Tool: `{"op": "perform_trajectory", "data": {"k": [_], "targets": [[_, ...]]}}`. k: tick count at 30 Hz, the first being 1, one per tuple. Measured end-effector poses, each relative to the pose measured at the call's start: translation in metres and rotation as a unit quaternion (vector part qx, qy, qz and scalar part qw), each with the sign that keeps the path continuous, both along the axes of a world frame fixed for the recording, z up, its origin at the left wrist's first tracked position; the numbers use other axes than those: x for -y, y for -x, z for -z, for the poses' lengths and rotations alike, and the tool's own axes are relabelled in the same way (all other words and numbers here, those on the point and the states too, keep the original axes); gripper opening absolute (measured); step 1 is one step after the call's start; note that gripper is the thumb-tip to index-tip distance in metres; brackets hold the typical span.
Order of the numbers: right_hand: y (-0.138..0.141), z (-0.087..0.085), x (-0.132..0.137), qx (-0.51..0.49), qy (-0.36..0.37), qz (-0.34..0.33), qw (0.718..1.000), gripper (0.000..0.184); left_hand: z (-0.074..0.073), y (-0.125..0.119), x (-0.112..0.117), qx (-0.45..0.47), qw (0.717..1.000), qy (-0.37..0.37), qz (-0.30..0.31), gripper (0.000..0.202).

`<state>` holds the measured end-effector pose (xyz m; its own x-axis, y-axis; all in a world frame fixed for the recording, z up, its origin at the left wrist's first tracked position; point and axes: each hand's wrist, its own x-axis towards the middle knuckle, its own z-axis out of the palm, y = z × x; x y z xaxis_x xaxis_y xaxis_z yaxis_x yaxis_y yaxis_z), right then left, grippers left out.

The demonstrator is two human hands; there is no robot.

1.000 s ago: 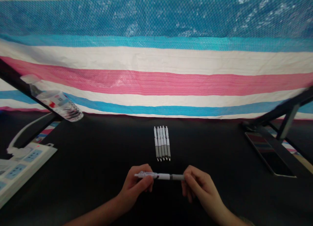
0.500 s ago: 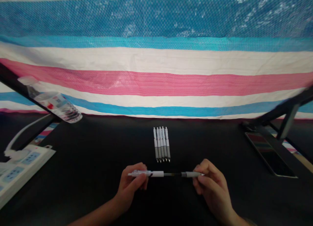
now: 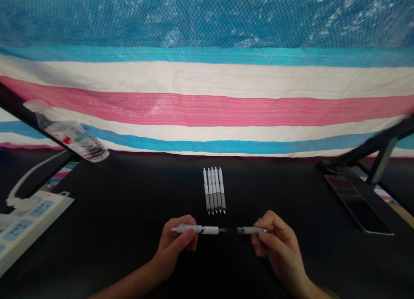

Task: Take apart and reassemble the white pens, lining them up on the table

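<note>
Between left hand [image 3: 176,248], right hand [image 3: 278,247]: pen [image 3: 210,230]

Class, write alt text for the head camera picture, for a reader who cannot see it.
A left hand and a right hand hold a white pen level over a black table, its two halves apart with a dark refill showing between. Five more pens lie side by side just beyond, before a striped tarp.

At lower centre, the pen barrel [image 3: 207,230] and the grip section [image 3: 247,230], joined a second ago, sit apart. Their gap is slightly narrower than half a second ago.
</note>
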<state>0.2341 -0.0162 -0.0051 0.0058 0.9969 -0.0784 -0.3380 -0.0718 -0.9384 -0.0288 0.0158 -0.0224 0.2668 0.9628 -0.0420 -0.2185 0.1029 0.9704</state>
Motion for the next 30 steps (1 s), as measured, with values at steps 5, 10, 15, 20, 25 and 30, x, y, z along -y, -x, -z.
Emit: {"op": "perform_trajectory", "data": {"k": [5,10,15,20,25,30], "targets": [[0.0092,-0.0014,0.0042,0.132,-0.077,-0.077,0.985,0.01,-0.0066,-0.0035,0.0019,0.0,0.997,0.021,0.071,0.039],[0.009,-0.0059,0.0027,0.274,-0.17,-0.052,0.945,0.013,-0.0086,-0.0036,0.0043,0.006,0.998,0.031,0.049,0.036],[0.0036,-0.0088,0.0005,0.392,-0.192,-0.092,0.895,0.029,-0.007,-0.0012,0.004,-0.001,0.997,0.027,0.077,0.036],[0.0009,-0.0085,0.0022,0.409,-0.222,-0.133,0.875,0.028,-0.0072,0.0009,0.0032,-0.025,0.994,-0.019,0.109,0.037],[0.0056,-0.0035,0.003,0.348,-0.195,-0.084,0.913,0.019,-0.0085,-0.0002,0.0024,-0.013,0.997,-0.011,0.079,0.037],[0.0011,-0.0027,0.0011,0.38,-0.197,-0.153,0.891,0.022,-0.0091,-0.0009,0.0025,0.002,0.997,0.008,0.078,0.037]]}}
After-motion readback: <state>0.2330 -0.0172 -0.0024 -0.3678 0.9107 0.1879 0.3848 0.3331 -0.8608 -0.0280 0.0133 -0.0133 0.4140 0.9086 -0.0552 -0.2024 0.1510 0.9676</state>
